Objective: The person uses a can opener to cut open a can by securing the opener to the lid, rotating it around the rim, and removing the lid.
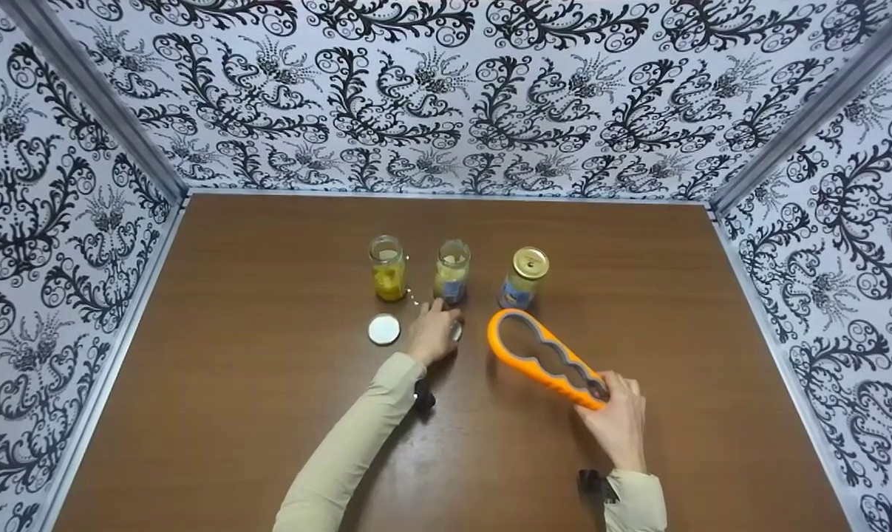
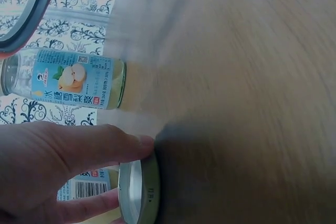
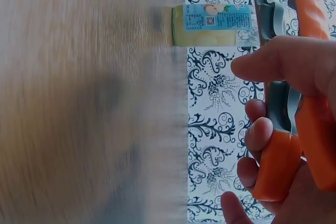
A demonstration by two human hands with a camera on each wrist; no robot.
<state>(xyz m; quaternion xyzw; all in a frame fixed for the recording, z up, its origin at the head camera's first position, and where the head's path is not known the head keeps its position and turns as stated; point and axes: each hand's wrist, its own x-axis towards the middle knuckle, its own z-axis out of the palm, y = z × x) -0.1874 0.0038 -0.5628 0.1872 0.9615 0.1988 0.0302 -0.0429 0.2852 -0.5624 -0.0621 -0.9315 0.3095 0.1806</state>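
My left hand (image 1: 432, 334) pinches a metal jar lid (image 2: 139, 192) between thumb and fingers, low over the table just in front of the middle jar (image 1: 451, 279). That jar is lidless, with a blue label and pale contents. My right hand (image 1: 617, 421) grips an orange jar opener (image 1: 506, 353) with a grey scalloped inner edge by its handle end. The opener's wide loop points to the back left, in front of the right jar (image 1: 518, 288), which wears a gold lid (image 1: 530, 263). In the right wrist view the fingers wrap the orange handle (image 3: 278, 166).
An uncovered jar (image 1: 389, 277) with yellow contents stands at the left of the row. A loose lid (image 1: 383, 329) lies in front of it, pale side up. Small white specks dot the brown table (image 1: 253, 355) near the jars. Patterned panels (image 1: 446, 96) enclose the back and sides.
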